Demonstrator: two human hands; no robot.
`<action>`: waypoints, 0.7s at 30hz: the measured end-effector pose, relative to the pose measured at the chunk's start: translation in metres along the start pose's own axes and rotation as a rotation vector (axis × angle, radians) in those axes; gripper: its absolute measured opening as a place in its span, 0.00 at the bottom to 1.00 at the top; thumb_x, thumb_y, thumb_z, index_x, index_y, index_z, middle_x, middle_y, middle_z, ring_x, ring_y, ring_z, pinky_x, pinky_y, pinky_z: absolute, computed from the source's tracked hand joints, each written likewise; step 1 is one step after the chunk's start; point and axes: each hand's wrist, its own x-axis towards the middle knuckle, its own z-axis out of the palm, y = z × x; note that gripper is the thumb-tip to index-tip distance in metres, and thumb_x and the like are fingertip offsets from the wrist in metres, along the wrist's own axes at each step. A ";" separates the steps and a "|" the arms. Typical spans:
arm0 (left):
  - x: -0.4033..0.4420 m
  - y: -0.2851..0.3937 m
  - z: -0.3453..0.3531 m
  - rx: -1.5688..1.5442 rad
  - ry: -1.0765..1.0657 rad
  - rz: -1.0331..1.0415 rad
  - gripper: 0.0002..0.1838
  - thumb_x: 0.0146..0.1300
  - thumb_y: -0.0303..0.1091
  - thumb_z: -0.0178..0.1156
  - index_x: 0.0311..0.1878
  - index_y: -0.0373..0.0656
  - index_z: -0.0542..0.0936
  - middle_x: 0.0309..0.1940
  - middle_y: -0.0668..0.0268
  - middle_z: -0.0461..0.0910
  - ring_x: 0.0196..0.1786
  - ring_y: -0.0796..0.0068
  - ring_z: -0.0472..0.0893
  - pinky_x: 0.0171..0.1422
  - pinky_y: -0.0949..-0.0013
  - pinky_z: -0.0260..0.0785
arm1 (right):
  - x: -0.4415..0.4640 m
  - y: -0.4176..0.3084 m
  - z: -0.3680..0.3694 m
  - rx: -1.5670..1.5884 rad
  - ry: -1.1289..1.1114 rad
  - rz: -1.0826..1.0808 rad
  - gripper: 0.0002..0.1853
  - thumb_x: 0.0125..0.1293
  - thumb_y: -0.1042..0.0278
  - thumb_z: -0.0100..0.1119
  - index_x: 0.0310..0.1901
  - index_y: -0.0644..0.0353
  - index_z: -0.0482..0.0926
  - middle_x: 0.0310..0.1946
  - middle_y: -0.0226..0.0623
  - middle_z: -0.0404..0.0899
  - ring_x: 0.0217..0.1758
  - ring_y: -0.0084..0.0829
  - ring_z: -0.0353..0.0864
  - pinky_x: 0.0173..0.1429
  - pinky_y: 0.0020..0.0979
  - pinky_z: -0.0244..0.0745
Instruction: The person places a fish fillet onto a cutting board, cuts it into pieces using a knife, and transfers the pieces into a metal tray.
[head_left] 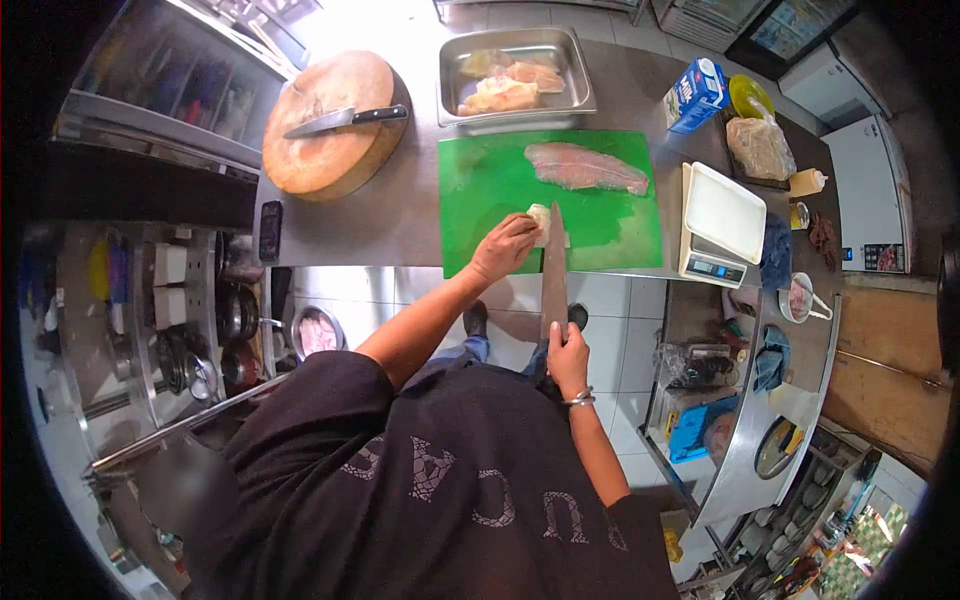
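On the green cutting board (480,180), the fingers of my left hand (508,245) are closed on a small pale piece of food (541,220); its exact kind I cannot make out. My right hand (568,362) grips the handle of a large knife (554,285). The long blade points away from me across the board's near edge, its tip right beside the pale piece. Farther back on the same board lies a pinkish fish fillet (588,168), apart from both hands.
A steel pan (450,75) holding several pale fillets stands behind the board. To the left, another knife (345,121) rests on a round wooden block (315,160), near a phone (270,230). At right are a kitchen scale (725,215) and milk carton (695,97).
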 end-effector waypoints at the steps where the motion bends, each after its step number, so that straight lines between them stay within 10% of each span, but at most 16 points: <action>1: 0.000 0.000 -0.001 -0.021 -0.014 -0.005 0.14 0.61 0.26 0.67 0.50 0.39 0.86 0.51 0.60 0.83 0.59 0.58 0.81 0.64 0.60 0.77 | 0.009 -0.004 0.001 0.000 0.009 -0.021 0.21 0.76 0.55 0.58 0.34 0.68 0.75 0.28 0.62 0.79 0.35 0.65 0.81 0.37 0.56 0.72; 21: -0.003 0.004 0.000 0.003 -0.011 -0.044 0.17 0.60 0.24 0.67 0.53 0.37 0.85 0.52 0.58 0.83 0.61 0.57 0.80 0.67 0.59 0.76 | 0.024 0.005 -0.011 0.041 -0.093 -0.037 0.20 0.76 0.54 0.59 0.37 0.66 0.76 0.28 0.59 0.81 0.33 0.63 0.81 0.35 0.51 0.73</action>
